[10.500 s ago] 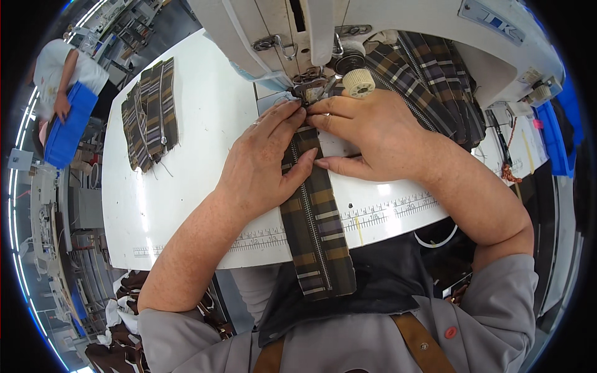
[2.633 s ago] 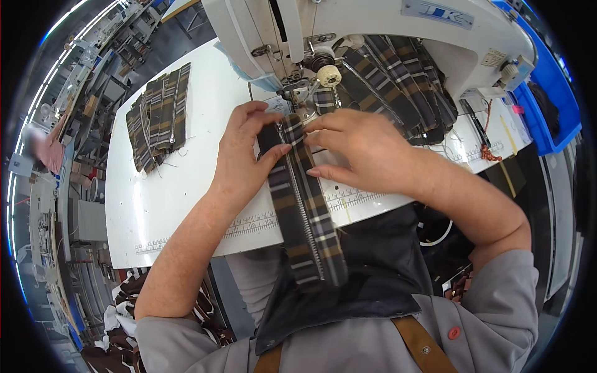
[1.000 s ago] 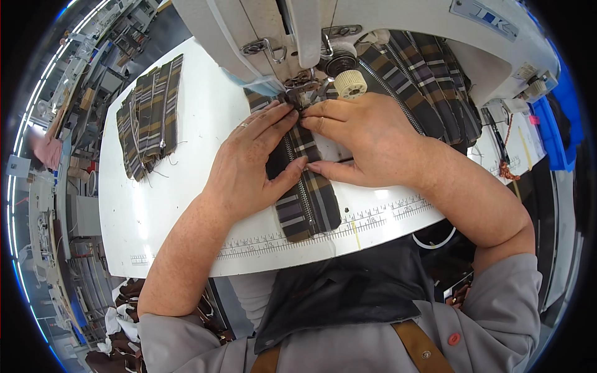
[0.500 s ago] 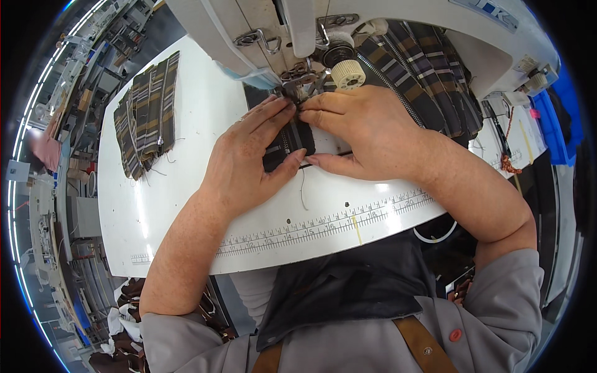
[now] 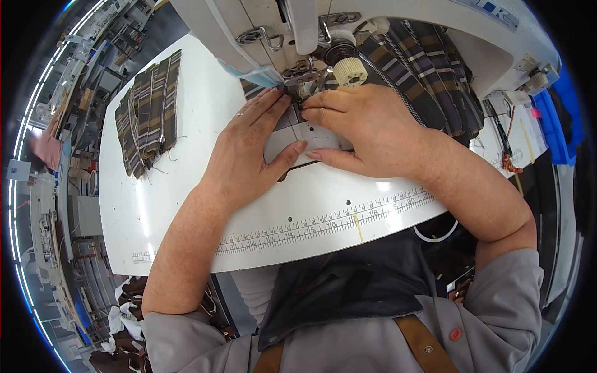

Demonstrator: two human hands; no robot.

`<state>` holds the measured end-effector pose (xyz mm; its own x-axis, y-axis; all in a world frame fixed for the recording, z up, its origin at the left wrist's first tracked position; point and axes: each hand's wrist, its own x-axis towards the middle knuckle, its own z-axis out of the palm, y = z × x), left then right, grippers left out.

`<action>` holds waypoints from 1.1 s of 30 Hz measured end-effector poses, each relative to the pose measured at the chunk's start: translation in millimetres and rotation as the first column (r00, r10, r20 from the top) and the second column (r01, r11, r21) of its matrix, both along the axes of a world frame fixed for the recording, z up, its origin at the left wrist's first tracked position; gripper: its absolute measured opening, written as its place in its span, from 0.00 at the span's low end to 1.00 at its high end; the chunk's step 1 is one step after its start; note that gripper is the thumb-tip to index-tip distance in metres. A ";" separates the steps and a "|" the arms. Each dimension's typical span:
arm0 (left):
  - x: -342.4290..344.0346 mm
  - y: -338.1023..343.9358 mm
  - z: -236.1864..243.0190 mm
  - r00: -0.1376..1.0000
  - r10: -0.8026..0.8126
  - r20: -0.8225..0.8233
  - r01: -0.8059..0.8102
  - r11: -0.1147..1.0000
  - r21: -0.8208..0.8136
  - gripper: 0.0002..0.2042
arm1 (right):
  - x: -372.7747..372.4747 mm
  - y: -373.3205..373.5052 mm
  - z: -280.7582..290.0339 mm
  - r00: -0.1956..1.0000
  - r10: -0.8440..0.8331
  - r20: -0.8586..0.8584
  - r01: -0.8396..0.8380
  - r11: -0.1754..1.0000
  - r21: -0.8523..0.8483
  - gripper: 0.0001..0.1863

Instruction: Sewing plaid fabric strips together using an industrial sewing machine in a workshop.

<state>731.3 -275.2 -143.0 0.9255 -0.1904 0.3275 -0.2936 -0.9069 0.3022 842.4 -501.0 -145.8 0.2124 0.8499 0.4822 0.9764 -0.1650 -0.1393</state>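
Both hands lie flat near the presser foot (image 5: 301,86) of a white sewing machine (image 5: 305,31). My left hand (image 5: 239,149) has its fingers stretched out at the foot's left side, thumb spread toward me. A dark plaid fabric piece (image 5: 252,91) shows beyond those fingers, mostly hidden by the hand and machine. My right hand (image 5: 376,133) rests to the right of the foot, fingers extended and fingertips close to it, thumb apart. Between the two hands the metal plate (image 5: 298,133) is bare. The thumb tips nearly meet over it.
On the left of the white table (image 5: 193,155) lie plaid pieces with a zipper (image 5: 148,115). More plaid pieces with metal zippers (image 5: 429,81) are heaped under the machine arm at right. A cream dial (image 5: 349,72) sits near the foot. A ruler strip (image 5: 311,231) runs along the near edge, and a blue bin (image 5: 559,127) stands far right.
The dark zippered fabric between my hands has moved away from me, past the presser foot, uncovering the metal plate. My hands have stayed nearly in place.
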 end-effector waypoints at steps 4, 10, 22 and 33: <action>0.6 0.8 -1.2 0.999 0.039 -0.033 -0.037 0.999 0.040 0.33 | 1.7 1.1 -2.5 1.000 0.009 -0.012 -0.008 1.000 0.017 0.23; 3.7 2.2 0.7 0.995 0.049 0.085 -0.064 0.980 0.189 0.33 | 1.7 2.1 -0.8 1.000 0.004 -0.031 -0.004 1.000 0.013 0.22; -86.3 49.9 34.1 0.883 0.423 -0.205 -0.405 0.905 0.128 0.25 | 7.2 -1.2 -6.0 0.999 0.036 -0.030 -0.034 0.997 0.066 0.19; -107.7 22.5 45.3 0.943 -0.160 -0.292 0.066 0.949 -0.307 0.18 | 5.8 1.2 -7.7 0.994 0.081 -0.076 -0.074 0.994 0.083 0.17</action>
